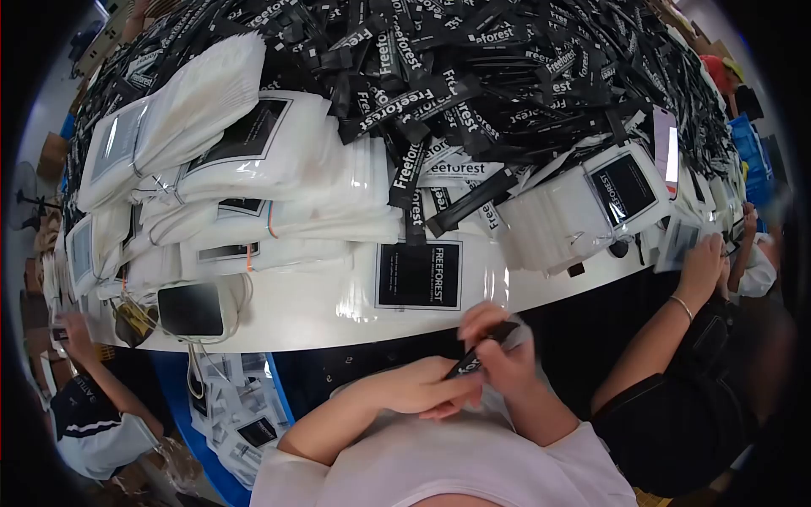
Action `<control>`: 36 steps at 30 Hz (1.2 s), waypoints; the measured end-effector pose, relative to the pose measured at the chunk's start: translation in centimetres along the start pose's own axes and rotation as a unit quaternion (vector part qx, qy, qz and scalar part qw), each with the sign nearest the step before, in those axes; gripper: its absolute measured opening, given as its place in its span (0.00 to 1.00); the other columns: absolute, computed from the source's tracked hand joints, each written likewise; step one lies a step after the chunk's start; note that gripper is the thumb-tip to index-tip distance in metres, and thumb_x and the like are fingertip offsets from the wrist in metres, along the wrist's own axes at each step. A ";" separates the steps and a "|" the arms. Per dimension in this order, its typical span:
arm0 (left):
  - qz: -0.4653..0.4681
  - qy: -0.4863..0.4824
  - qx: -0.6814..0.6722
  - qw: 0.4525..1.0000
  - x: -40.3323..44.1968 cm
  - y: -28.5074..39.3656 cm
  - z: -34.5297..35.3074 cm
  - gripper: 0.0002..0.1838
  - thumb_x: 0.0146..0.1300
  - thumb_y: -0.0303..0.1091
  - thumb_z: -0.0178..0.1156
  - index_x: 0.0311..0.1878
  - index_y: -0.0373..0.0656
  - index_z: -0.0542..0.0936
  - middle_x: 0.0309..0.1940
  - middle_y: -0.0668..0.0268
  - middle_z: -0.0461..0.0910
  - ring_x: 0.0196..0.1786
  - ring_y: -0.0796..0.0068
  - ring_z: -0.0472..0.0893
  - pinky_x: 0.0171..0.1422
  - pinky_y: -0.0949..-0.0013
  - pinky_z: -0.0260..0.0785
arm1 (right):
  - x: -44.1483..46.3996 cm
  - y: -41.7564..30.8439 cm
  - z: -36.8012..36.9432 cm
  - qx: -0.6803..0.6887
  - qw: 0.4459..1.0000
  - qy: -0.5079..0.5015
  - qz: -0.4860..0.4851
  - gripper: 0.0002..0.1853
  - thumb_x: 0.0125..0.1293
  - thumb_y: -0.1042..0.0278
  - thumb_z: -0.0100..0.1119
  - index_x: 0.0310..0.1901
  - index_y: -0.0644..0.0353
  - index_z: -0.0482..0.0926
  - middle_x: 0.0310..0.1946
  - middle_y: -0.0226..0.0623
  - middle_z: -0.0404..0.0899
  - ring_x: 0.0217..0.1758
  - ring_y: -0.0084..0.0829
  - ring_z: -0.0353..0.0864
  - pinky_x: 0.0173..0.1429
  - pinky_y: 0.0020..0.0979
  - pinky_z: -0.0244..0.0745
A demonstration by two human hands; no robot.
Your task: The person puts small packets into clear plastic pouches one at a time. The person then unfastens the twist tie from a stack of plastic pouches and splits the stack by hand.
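Note:
Close to my body, past the table's front edge, my left hand [437, 389] is wrapped round black stick packets [467, 363] with white lettering; how many I cannot tell. My right hand [508, 353], a little blurred, has its fingers closed at their upper end. On the table in front of my hands lies a clear plastic bag [417, 275] with a black Freeforest label. A huge heap of black Freeforest stick packets [507, 76] rises behind it.
Bundles of white bags [203, 160] are stacked at left, beside a dark-screened device [191, 308] with a cable. More bags [557, 220] and a phone [665, 152] lie at right. A blue bin [281, 390] holds filled bags below. Co-workers' arms [667, 329] reach in at the sides.

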State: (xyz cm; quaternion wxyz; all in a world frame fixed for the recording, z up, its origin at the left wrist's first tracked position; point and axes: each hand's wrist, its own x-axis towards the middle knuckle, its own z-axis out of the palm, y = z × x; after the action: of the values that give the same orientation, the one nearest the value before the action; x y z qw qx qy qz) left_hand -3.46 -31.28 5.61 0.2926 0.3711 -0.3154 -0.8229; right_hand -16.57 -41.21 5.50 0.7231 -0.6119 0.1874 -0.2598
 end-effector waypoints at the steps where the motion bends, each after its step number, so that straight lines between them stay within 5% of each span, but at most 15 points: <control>1: 0.072 0.047 0.065 0.994 0.2 -0.5 0.0 0.17 0.64 0.43 0.50 0.38 0.36 0.75 0.21 0.64 0.74 0.24 0.76 0.74 0.32 0.73 0.67 | 0.4 -0.5 0.3 -0.064 0.997 -0.048 -0.013 0.16 0.68 0.57 0.46 0.35 0.65 0.72 0.31 0.39 0.75 0.26 0.24 0.73 0.30 0.24 0.70; 4: 0.231 0.254 0.213 0.915 -0.2 -1.8 0.2 0.18 0.50 0.36 0.66 0.42 0.38 0.76 0.37 0.60 0.77 0.40 0.66 0.77 0.46 0.68 0.69 | -0.9 -3.1 -0.2 -0.080 0.984 0.131 -0.093 0.24 0.70 0.50 0.38 0.30 0.64 0.72 0.30 0.40 0.78 0.28 0.27 0.76 0.35 0.27 0.74; 6: 0.326 0.431 0.454 0.709 0.2 -1.9 -1.9 0.27 0.45 0.37 0.68 0.51 0.41 0.74 0.47 0.58 0.74 0.54 0.59 0.72 0.57 0.60 0.64 | -0.9 -2.0 -2.3 -0.109 0.936 0.176 -0.286 0.26 0.69 0.46 0.33 0.30 0.64 0.70 0.26 0.38 0.76 0.26 0.29 0.75 0.38 0.29 0.76; 7: 0.260 0.461 0.554 0.643 0.0 -1.0 -2.0 0.27 0.47 0.36 0.67 0.53 0.42 0.73 0.54 0.58 0.71 0.58 0.59 0.70 0.58 0.58 0.63 | -0.2 -0.2 -3.0 -0.099 0.897 0.210 -0.377 0.24 0.70 0.49 0.35 0.31 0.64 0.70 0.24 0.36 0.75 0.25 0.28 0.74 0.37 0.29 0.76; 9: 0.230 0.457 0.597 0.617 0.9 -2.3 -3.2 0.23 0.49 0.33 0.65 0.50 0.43 0.75 0.53 0.60 0.73 0.58 0.61 0.71 0.57 0.61 0.65 | 0.9 2.1 -3.7 -0.375 0.880 0.241 -0.166 0.18 0.71 0.54 0.38 0.34 0.62 0.68 0.21 0.31 0.71 0.24 0.24 0.71 0.32 0.24 0.73; 12: 0.283 0.461 0.586 0.603 0.6 -3.8 -3.2 0.18 0.49 0.31 0.65 0.45 0.41 0.78 0.49 0.61 0.76 0.55 0.65 0.74 0.50 0.66 0.69 | 2.0 5.9 -3.4 -0.206 0.911 0.292 -0.207 0.21 0.69 0.50 0.41 0.23 0.55 0.61 0.17 0.23 0.61 0.20 0.14 0.62 0.27 0.21 0.66; 16: 0.319 0.517 0.575 0.548 -0.7 -2.6 -0.4 0.12 0.46 0.29 0.65 0.36 0.39 0.79 0.43 0.62 0.78 0.46 0.69 0.76 0.37 0.72 0.66 | -0.4 4.0 -4.8 -0.022 0.946 0.323 0.009 0.12 0.69 0.60 0.44 0.29 0.57 0.63 0.19 0.23 0.60 0.17 0.14 0.56 0.18 0.15 0.49; 19: 0.304 0.484 0.612 0.547 -0.4 -2.4 1.1 0.12 0.45 0.29 0.66 0.35 0.39 0.79 0.42 0.64 0.78 0.44 0.69 0.76 0.37 0.72 0.65 | -2.6 2.9 -5.9 0.025 0.971 0.200 0.126 0.12 0.67 0.59 0.47 0.32 0.57 0.65 0.20 0.24 0.62 0.16 0.14 0.58 0.16 0.16 0.51; 21: 0.314 0.453 0.613 0.567 0.2 -3.4 1.6 0.12 0.44 0.29 0.66 0.35 0.39 0.79 0.43 0.64 0.78 0.45 0.68 0.76 0.37 0.71 0.64 | -2.9 2.2 -3.5 0.010 0.949 0.214 0.231 0.14 0.56 0.68 0.63 0.39 0.60 0.68 0.27 0.30 0.71 0.22 0.20 0.72 0.22 0.20 0.67; 22: 0.315 0.441 0.607 0.582 0.2 -3.8 1.8 0.12 0.45 0.31 0.66 0.35 0.40 0.79 0.43 0.65 0.78 0.46 0.67 0.76 0.39 0.69 0.65 | -2.3 3.0 -3.4 -0.303 0.941 0.147 0.013 0.23 0.50 0.71 0.68 0.45 0.63 0.68 0.31 0.34 0.73 0.25 0.22 0.76 0.27 0.21 0.71; 23: 0.315 0.430 0.600 0.597 0.1 -4.2 1.9 0.13 0.45 0.32 0.66 0.35 0.41 0.80 0.44 0.65 0.78 0.47 0.66 0.76 0.41 0.68 0.65 | -2.6 2.7 -3.1 -0.297 0.944 0.144 0.031 0.25 0.50 0.70 0.68 0.49 0.63 0.68 0.32 0.36 0.75 0.30 0.23 0.76 0.33 0.22 0.72; 25: 0.316 0.465 0.564 0.605 -0.1 -4.4 1.7 0.34 0.41 0.39 0.68 0.54 0.40 0.69 0.55 0.52 0.69 0.53 0.53 0.70 0.52 0.52 0.61 | -2.3 0.0 -1.1 -0.241 0.956 0.134 0.098 0.27 0.51 0.69 0.67 0.53 0.63 0.69 0.35 0.39 0.78 0.38 0.24 0.77 0.42 0.27 0.73; 28: 0.277 0.514 0.554 0.594 -0.4 -4.1 1.4 0.55 0.36 0.42 0.70 0.67 0.42 0.49 0.59 0.41 0.59 0.54 0.40 0.67 0.59 0.34 0.48 | -2.2 0.1 0.6 -0.231 0.968 -0.101 0.016 0.14 0.50 0.74 0.67 0.38 0.68 0.77 0.27 0.39 0.80 0.25 0.27 0.78 0.33 0.23 0.72; 31: 0.288 0.509 0.549 0.598 -0.9 -4.6 0.8 0.53 0.37 0.40 0.69 0.67 0.41 0.51 0.57 0.43 0.62 0.52 0.42 0.68 0.57 0.37 0.52 | -2.4 1.2 1.2 -0.179 0.978 -0.101 0.046 0.22 0.43 0.80 0.59 0.45 0.63 0.76 0.37 0.44 0.79 0.42 0.39 0.80 0.45 0.29 0.73; 36: 0.326 0.446 0.446 0.704 -3.3 -5.1 1.6 0.40 0.32 0.40 0.69 0.55 0.39 0.72 0.45 0.55 0.71 0.44 0.57 0.71 0.49 0.60 0.63 | -1.0 -0.1 0.5 -0.209 0.939 -0.245 0.121 0.18 0.44 0.74 0.63 0.42 0.62 0.78 0.34 0.44 0.79 0.37 0.39 0.81 0.40 0.31 0.73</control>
State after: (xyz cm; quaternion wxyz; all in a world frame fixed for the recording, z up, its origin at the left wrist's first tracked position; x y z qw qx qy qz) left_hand -4.16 -25.25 4.04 0.4495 0.6561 -0.5797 -0.1771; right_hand -17.08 -40.19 5.67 0.6286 -0.7667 0.1265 0.0326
